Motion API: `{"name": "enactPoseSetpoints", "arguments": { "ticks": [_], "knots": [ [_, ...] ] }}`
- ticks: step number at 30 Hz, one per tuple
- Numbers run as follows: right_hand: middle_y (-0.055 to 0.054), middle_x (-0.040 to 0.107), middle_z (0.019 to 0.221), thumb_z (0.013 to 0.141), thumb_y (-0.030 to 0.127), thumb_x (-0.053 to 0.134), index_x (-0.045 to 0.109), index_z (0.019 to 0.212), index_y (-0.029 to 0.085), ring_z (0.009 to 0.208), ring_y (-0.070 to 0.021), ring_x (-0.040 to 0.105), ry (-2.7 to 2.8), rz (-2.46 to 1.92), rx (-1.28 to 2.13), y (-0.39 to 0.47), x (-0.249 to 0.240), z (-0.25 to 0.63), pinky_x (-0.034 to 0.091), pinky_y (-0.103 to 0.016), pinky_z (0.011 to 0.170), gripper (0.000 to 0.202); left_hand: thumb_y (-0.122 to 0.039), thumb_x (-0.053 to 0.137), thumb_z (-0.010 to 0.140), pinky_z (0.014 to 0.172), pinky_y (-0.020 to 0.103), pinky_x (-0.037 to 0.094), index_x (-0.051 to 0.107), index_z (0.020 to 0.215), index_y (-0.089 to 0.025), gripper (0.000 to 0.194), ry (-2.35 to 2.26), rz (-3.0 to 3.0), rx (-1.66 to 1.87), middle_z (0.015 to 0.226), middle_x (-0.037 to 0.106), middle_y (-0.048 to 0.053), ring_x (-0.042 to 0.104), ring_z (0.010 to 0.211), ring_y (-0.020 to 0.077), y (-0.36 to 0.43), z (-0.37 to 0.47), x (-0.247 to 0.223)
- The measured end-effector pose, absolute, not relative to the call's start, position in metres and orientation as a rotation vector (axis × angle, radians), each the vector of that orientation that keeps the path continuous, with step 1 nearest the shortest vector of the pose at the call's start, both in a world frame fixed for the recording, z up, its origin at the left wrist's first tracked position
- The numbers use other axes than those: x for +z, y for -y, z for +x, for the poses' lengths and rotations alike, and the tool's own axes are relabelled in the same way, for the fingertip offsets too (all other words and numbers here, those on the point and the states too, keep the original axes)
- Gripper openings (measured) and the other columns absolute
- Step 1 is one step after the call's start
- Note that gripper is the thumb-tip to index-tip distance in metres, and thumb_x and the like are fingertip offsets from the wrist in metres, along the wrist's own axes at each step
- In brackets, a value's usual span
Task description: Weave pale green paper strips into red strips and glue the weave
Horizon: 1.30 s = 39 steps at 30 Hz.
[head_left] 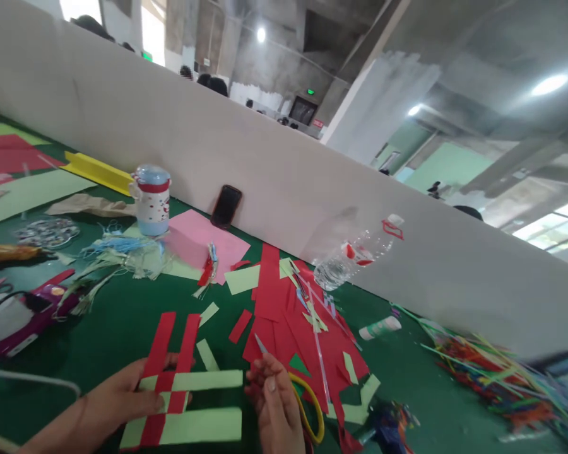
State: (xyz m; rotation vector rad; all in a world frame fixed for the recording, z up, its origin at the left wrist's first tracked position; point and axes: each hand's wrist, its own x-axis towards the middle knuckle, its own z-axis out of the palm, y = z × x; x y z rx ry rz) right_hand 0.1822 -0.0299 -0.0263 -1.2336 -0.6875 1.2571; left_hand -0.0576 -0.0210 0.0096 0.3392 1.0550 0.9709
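Observation:
My left hand point(131, 397) is closed on a woven paper piece point(201, 427). Its red strips cross pale green strips in a checkered pattern, and the thumb presses on the crossing part. Loose red ends point away from me, green ends to the right. Close by, my right hand point(278, 403) has its fingers curled around a pair of scissors point(319, 413) with a yellow handle. One silvery blade tip sticks out beyond the fingers, pointing up and left. Red paper sheets point(284, 315) and cut green scraps point(207, 354) lie just beyond both hands.
A water bottle point(355, 255) leans near the white partition point(274, 170), as does a phone point(226, 206). A patterned cup point(152, 202) stands at left. A glue stick point(380, 328) and colorful strands point(497, 378) lie right; a purple glue gun point(28, 315) lies left.

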Motion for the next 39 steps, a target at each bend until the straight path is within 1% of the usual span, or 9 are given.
{"name": "enactPoseSetpoints", "arguments": {
  "ticks": [3,6,11,14,19,25,31,35,39],
  "knots": [
    [-0.011,0.069,0.113,0.080,0.062,0.072,0.067,0.115,0.022,0.106,-0.0265,0.064,0.839,-1.238,1.237,0.023,-0.016,0.188,0.052,-0.039,0.091,0.053,-0.018,0.086,0.046,0.058,0.036,0.057,0.079,0.081,-0.021,0.035,-1.026,0.459,0.991,0.069,0.078,0.008,0.072,0.061,0.0298,0.023,-0.058,0.016],
    [-0.013,0.069,0.115,0.083,0.063,0.068,0.067,0.118,0.019,0.110,-0.0270,0.063,1.076,-1.252,1.292,0.016,-0.002,0.187,0.050,-0.039,0.094,0.056,-0.014,0.081,0.048,0.062,0.035,0.057,0.080,0.081,-0.024,0.035,-1.016,0.518,0.964,0.066,0.077,0.004,0.072,0.063,0.0285,0.025,-0.055,0.024],
    [-0.011,0.069,0.120,0.085,0.055,0.069,0.067,0.123,0.020,0.107,-0.0272,0.064,1.529,-1.295,1.524,0.004,0.024,0.178,0.050,-0.036,0.089,0.052,-0.014,0.073,0.053,0.056,0.026,0.053,0.080,0.096,-0.022,0.044,-1.057,0.735,0.862,0.070,0.076,0.003,0.069,0.065,0.0250,0.024,-0.051,0.025],
    [-0.006,0.073,0.103,0.083,0.048,0.073,0.073,0.110,0.021,0.091,-0.0230,0.066,1.639,-1.260,1.624,0.000,0.034,0.169,0.048,-0.029,0.078,0.038,-0.011,0.072,0.052,0.059,0.027,0.054,0.079,0.096,-0.024,0.046,-1.075,0.803,0.889,0.068,0.074,0.000,0.067,0.065,0.0240,0.021,-0.048,0.021],
    [0.003,0.065,0.075,0.076,0.045,0.079,0.074,0.090,0.018,0.065,-0.0117,0.052,1.576,-1.195,1.769,-0.006,0.025,0.162,0.037,-0.022,0.061,0.031,-0.020,0.083,0.058,0.074,0.030,0.056,0.077,0.104,-0.023,0.047,-1.004,0.794,0.955,0.087,0.077,0.004,0.070,0.085,0.0276,0.010,-0.049,0.017],
    [0.003,0.059,0.068,0.069,0.055,0.082,0.065,0.078,0.016,0.059,-0.0087,0.046,1.356,-1.183,1.752,-0.015,0.005,0.165,0.035,-0.020,0.056,0.044,-0.038,0.074,0.081,0.084,0.035,0.056,0.056,0.135,-0.026,0.058,-0.735,0.735,0.798,0.111,0.075,0.006,0.072,0.090,0.0232,-0.006,-0.058,0.004],
    [0.004,0.057,0.064,0.065,0.062,0.083,0.062,0.079,0.016,0.055,-0.0086,0.047,1.097,-1.201,1.640,-0.020,-0.005,0.162,0.039,-0.021,0.054,0.052,-0.034,0.080,0.077,0.090,0.038,0.056,0.059,0.127,-0.023,0.055,-0.817,0.556,0.932,0.110,0.077,0.007,0.072,0.096,0.0241,-0.016,-0.048,-0.006],
    [0.002,0.061,0.070,0.070,0.057,0.082,0.064,0.081,0.016,0.058,-0.0094,0.050,1.064,-1.165,1.603,-0.019,-0.011,0.161,0.040,-0.021,0.056,0.047,-0.029,0.084,0.073,0.083,0.035,0.059,0.061,0.119,-0.022,0.052,-0.888,0.535,1.002,0.108,0.077,0.006,0.074,0.089,0.0216,-0.022,-0.040,-0.006],
    [-0.002,0.068,0.082,0.081,0.046,0.078,0.070,0.095,0.017,0.073,-0.0146,0.060,1.090,-0.962,1.640,-0.017,-0.005,0.161,0.047,-0.027,0.073,0.033,-0.032,0.084,0.072,0.078,0.036,0.060,0.056,0.121,-0.020,0.058,-0.947,0.572,0.974,0.104,0.078,0.008,0.075,0.083,0.0231,-0.029,-0.037,0.001]
  ]
}}
